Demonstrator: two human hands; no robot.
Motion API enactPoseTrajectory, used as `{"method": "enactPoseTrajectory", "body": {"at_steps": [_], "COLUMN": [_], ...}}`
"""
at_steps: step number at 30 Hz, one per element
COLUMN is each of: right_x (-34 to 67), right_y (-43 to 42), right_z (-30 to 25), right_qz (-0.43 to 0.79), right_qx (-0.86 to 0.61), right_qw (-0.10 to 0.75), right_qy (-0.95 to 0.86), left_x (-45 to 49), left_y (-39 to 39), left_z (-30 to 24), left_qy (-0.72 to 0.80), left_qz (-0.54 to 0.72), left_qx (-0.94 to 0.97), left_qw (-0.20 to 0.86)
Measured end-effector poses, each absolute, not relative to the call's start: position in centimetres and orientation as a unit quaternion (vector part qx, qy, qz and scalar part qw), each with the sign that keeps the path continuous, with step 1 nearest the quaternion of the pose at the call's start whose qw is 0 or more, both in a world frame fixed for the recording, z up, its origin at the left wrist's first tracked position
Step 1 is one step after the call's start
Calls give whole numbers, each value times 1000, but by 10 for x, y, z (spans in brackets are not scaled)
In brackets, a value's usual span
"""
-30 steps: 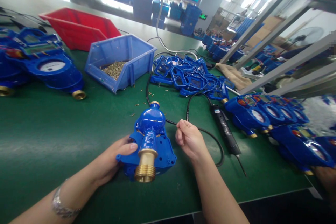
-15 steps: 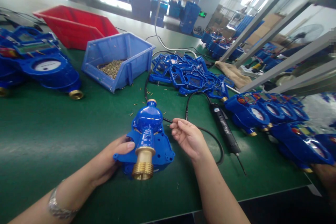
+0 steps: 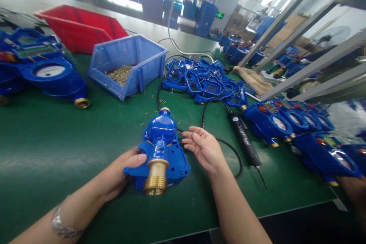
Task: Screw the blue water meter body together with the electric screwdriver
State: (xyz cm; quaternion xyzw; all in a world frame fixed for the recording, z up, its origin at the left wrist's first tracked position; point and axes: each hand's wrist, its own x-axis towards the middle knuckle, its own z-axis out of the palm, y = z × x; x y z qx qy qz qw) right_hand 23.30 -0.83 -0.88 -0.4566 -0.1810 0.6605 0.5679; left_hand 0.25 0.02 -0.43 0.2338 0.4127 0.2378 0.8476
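Observation:
A blue water meter (image 3: 161, 129) with a brass threaded pipe end pointing toward me is held over the green table, its rounded metal underside facing up. My left hand (image 3: 120, 177) grips its blue plastic housing from the left, thumb on top and fingers underneath. Just right of the meter, my right hand (image 3: 203, 148) is held palm partly up, its fingers loosely curled and apart. I see nothing in it. Several small brass screws (image 3: 161, 101) lie scattered on the table beyond the meter. Farther right lies a black electric screwdriver (image 3: 244, 140) with its cable looping behind my right hand.
A blue bin (image 3: 128, 55) full of screws stands before a red bin (image 3: 77, 26). Blue plastic frames (image 3: 204, 82) are piled at centre back. More water meters stand left (image 3: 50, 72) and right (image 3: 281, 122). Another person's hand (image 3: 353, 190) shows at the right edge.
My right hand's fingers have spread from a loose pinch, and the hand has shifted slightly up and left. The left hand and the water meter stay in place.

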Motion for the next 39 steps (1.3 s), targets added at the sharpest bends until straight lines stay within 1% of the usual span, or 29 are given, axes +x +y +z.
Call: {"method": "enactPoseTrajectory", "body": {"at_steps": [5,15,28,39], "right_x": [232,223,210,236], "right_y": [-9,-12,-5,-6], "right_z": [-6,-4,-4,-7], "right_qz": [649,640,621,663], "right_qx": [-463,-500,-550,-484], "right_qw": [562,501,443,521], "right_qy": [-218,-298,-340,-235], "left_x": [0,1,1,4], "left_y": [1,3,5,3], "left_z": [-6,-8,-4,-3], "left_qy": [397,365,369,377], "left_qz": [233,229,218,234], "left_qx": [235,267,286,273], "left_qw": [856,862,857,854]}}
